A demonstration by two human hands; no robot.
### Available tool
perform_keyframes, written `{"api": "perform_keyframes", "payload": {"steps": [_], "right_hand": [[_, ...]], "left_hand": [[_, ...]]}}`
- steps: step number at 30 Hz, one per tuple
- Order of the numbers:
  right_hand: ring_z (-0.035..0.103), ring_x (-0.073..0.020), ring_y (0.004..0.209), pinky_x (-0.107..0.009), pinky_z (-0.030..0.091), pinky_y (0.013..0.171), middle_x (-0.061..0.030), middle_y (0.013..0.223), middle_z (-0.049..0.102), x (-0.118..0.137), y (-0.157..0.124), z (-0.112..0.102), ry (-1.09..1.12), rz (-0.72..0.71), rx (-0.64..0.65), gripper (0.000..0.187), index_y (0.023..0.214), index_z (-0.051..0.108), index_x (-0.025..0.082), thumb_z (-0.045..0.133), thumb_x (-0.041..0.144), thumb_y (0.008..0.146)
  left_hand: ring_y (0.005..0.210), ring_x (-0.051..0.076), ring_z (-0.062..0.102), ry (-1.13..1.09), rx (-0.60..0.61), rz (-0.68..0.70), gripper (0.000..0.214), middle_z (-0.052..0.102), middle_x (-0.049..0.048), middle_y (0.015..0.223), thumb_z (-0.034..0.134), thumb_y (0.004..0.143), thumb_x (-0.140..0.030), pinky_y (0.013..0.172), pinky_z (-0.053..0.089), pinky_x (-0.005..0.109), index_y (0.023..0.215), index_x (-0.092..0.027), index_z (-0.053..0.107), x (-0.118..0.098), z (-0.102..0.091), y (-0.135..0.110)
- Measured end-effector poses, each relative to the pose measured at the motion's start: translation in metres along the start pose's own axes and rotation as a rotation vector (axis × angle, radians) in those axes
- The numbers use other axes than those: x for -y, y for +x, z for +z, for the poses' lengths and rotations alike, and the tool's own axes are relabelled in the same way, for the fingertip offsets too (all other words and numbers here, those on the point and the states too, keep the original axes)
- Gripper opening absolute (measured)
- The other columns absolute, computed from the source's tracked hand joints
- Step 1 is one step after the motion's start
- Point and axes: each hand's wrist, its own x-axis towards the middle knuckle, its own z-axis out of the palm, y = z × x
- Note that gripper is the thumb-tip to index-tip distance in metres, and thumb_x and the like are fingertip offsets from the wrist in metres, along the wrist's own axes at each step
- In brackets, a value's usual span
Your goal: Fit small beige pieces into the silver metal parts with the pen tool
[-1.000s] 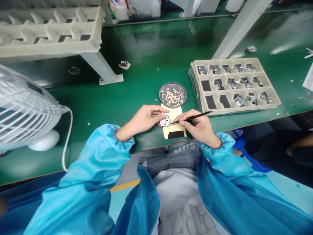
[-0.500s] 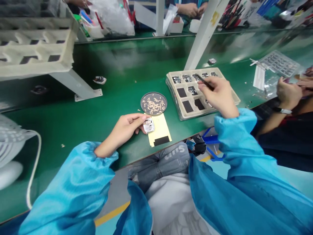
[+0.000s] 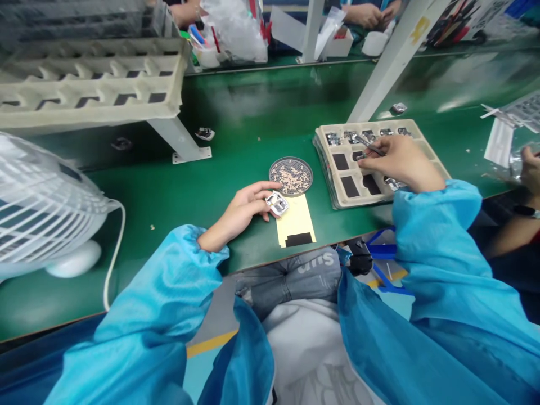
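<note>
Between the thumb and fingers of my left hand (image 3: 242,214) is a small white-and-silver squarish housing (image 3: 277,203), tilted with its hollow inner side showing. It is above a yellow paper sheet (image 3: 299,216), just in front of a round dark dish (image 3: 291,160) of tiny beige pieces. My right hand (image 3: 409,160) pinches metal tweezers (image 3: 371,145) over a cream compartment tray (image 3: 366,126). The tweezer tips point at the back row of small metal parts (image 3: 368,135); whether they grip one, I cannot tell. Several front cells show black pads (image 3: 349,186).
On the left are a white fan (image 3: 46,211) with its cord and a raised cream tray (image 3: 97,112) on a metal bracket. Loose small parts (image 3: 205,133) lie on the green bench (image 3: 236,160). A slanted white post (image 3: 388,67) rises behind the tray. A co-worker's hand (image 3: 529,169) shows at right.
The view has swung left, so the bench things appear further right. My left hand has tilted the housing. The tweezers have shifted leftward over the tray and now show their silvery tips.
</note>
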Motion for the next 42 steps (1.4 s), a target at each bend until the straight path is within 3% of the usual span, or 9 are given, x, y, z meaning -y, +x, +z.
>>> {"api": "perform_keyframes", "payload": {"steps": [5, 7, 12, 16, 20, 27, 34, 39, 42], "right_hand": [[0.059, -0.0173, 0.068, -0.035, 0.042, 0.069, -0.0057, 0.075, 0.069, 0.008, -0.024, 0.01, 0.046, -0.152, -0.361, 0.012, 0.079, 0.069, 0.018, 0.08, 0.02, 0.079], [0.061, -0.0175, 0.07, -0.034, 0.045, 0.068, -0.0042, 0.079, 0.071, 0.023, -0.043, 0.021, 0.212, -0.217, -0.4, 0.013, 0.084, 0.068, 0.019, 0.079, 0.022, 0.079], [0.063, -0.0185, 0.07, -0.031, 0.048, 0.062, -0.0029, 0.078, 0.071, 0.066, -0.096, 0.063, 0.618, -0.311, 0.076, 0.026, 0.084, 0.07, 0.019, 0.088, 0.037, 0.077], [0.064, -0.0185, 0.076, -0.031, 0.051, 0.067, -0.0034, 0.082, 0.073, 0.081, -0.113, 0.093, 0.824, -0.316, 0.271, 0.029, 0.083, 0.075, 0.018, 0.085, 0.045, 0.081], [0.068, -0.0205, 0.087, -0.032, 0.052, 0.077, -0.0047, 0.094, 0.077, 0.082, -0.112, 0.106, 0.935, -0.309, 0.436, 0.034, 0.092, 0.081, 0.019, 0.081, 0.052, 0.085], [0.046, -0.0111, 0.06, -0.026, 0.03, 0.056, -0.0004, 0.062, 0.063, 0.082, -0.111, 0.117, 0.846, -0.11, 0.35, 0.049, 0.065, 0.071, 0.015, 0.086, 0.061, 0.076], [0.042, -0.0103, 0.058, -0.025, 0.029, 0.053, 0.0017, 0.058, 0.054, 0.086, -0.11, 0.12, 0.864, -0.116, 0.33, 0.057, 0.06, 0.061, 0.016, 0.082, 0.067, 0.076], [0.041, -0.0099, 0.058, -0.025, 0.029, 0.052, 0.002, 0.06, 0.054, 0.083, -0.109, 0.123, 0.896, -0.108, 0.322, 0.055, 0.065, 0.065, 0.016, 0.082, 0.067, 0.077], [0.038, -0.0094, 0.056, -0.025, 0.027, 0.05, 0.0022, 0.061, 0.053, 0.078, -0.108, 0.127, 0.935, -0.098, 0.312, 0.054, 0.067, 0.065, 0.017, 0.081, 0.066, 0.079]], "left_hand": [[0.073, 0.015, 0.074, 0.077, -0.067, 0.035, 0.046, 0.077, 0.0079, 0.098, 0.085, 0.073, -0.023, 0.059, 0.057, 0.022, 0.115, -0.012, 0.071, 0.005, 0.005, 0.002], [0.069, 0.016, 0.074, 0.109, -0.102, 0.025, 0.04, 0.077, 0.0084, 0.09, 0.088, 0.076, -0.032, 0.055, 0.057, 0.022, 0.105, -0.012, 0.07, 0.007, 0.005, 0.003], [0.061, 0.014, 0.07, 0.158, -0.163, 0.015, 0.042, 0.077, 0.0073, 0.079, 0.09, 0.075, -0.045, 0.048, 0.053, 0.02, 0.091, -0.013, 0.068, 0.008, 0.003, 0.004], [0.054, 0.013, 0.066, 0.164, -0.206, 0.045, 0.041, 0.075, 0.0051, 0.072, 0.087, 0.078, -0.049, 0.044, 0.047, 0.02, 0.091, -0.014, 0.071, 0.006, 0.005, 0.003], [0.049, 0.01, 0.058, 0.163, -0.228, 0.088, 0.039, 0.072, 0.0032, 0.072, 0.08, 0.085, -0.052, 0.045, 0.045, 0.022, 0.095, -0.015, 0.077, 0.005, 0.005, 0.001], [0.066, 0.012, 0.06, 0.136, -0.178, 0.175, 0.038, 0.075, 0.0067, 0.09, 0.075, 0.09, -0.05, 0.059, 0.051, 0.024, 0.108, -0.018, 0.083, 0.004, 0.006, -0.003], [0.081, 0.017, 0.07, 0.181, -0.159, 0.205, 0.041, 0.08, 0.0107, 0.11, 0.08, 0.086, -0.048, 0.07, 0.055, 0.027, 0.114, -0.018, 0.082, -0.001, 0.01, -0.005], [0.104, 0.023, 0.073, 0.201, -0.108, 0.217, 0.047, 0.077, 0.0127, 0.124, 0.084, 0.083, -0.041, 0.091, 0.058, 0.033, 0.123, -0.017, 0.077, 0.004, 0.011, -0.006], [0.103, 0.023, 0.073, 0.294, -0.111, 0.236, 0.052, 0.076, 0.0125, 0.126, 0.085, 0.081, -0.036, 0.087, 0.057, 0.032, 0.128, -0.018, 0.074, 0.006, 0.012, -0.006]]}}
